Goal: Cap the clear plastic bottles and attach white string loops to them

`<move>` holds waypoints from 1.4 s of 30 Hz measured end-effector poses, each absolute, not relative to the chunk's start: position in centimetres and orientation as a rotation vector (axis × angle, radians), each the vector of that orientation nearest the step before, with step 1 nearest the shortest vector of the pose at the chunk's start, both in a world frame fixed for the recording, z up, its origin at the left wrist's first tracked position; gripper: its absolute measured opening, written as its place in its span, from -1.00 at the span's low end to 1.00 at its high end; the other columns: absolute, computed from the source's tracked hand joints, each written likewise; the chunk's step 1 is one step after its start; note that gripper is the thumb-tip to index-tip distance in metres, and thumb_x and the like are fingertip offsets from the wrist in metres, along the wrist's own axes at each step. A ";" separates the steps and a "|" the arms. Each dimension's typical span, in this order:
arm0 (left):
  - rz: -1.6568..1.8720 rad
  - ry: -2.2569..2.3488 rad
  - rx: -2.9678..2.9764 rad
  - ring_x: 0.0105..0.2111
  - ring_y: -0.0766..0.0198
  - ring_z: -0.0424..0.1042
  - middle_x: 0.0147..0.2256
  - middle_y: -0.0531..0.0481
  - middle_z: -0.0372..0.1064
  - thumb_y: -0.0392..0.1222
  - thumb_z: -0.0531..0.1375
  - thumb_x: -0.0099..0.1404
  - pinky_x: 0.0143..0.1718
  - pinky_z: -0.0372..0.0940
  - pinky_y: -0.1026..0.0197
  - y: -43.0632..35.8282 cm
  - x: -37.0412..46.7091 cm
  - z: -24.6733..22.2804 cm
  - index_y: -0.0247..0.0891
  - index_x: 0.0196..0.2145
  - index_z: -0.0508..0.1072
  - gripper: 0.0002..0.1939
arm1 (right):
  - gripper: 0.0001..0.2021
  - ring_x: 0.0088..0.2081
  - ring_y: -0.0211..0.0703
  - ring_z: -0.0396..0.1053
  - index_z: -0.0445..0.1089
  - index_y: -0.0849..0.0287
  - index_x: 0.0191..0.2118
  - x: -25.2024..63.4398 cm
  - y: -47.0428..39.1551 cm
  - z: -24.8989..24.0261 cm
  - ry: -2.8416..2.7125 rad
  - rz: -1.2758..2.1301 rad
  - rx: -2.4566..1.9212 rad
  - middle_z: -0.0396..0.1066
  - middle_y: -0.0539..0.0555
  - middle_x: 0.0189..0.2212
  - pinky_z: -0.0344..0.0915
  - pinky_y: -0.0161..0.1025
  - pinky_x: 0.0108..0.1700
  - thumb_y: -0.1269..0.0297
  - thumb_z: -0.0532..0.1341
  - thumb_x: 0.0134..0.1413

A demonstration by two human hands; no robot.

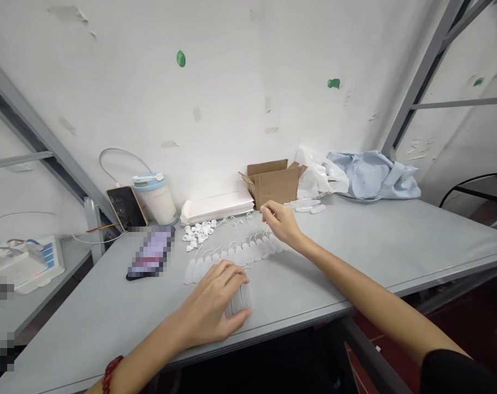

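My left hand [215,303] rests near the table's front edge, with fingers and thumb curved around a few clear plastic tubes [243,298]. Its palm hides part of them. Beyond it lies a slanting row of frosted, tag-like plastic pieces [238,254] with thin white loops at their far ends. My right hand [282,221] is closed above the right end of that row, in front of the cardboard box. Whatever its fingers may hold is hidden. Small white caps [197,234] lie in a pile to the left, and loose white loops [238,220] lie beside them.
At the back are a stack of white envelopes [218,208], an open cardboard box [275,183], a white plastic bag [318,172] and pale blue cloth [367,175]. On the left stand a phone [127,208] and a lidded cup [157,200]. A purple pouch-like item [153,251] lies nearby.
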State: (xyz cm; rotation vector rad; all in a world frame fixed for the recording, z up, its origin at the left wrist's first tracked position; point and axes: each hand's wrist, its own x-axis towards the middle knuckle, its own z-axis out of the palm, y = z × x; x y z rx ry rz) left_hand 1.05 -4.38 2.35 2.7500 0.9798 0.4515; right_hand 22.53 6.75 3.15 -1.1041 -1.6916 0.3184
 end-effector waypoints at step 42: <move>1.117 1.502 1.911 -0.39 0.22 0.40 -0.37 -0.05 0.52 0.01 0.21 0.04 -0.37 0.22 0.24 7.3 -0.5 3.7 -0.29 -0.44 0.51 -0.72 | -0.62 0.05 0.11 0.21 0.37 0.30 -0.03 34.4 12.4 2.8 -2.071 -0.008 -2.468 0.34 0.33 -0.07 0.22 -0.19 -0.12 0.59 0.12 -0.01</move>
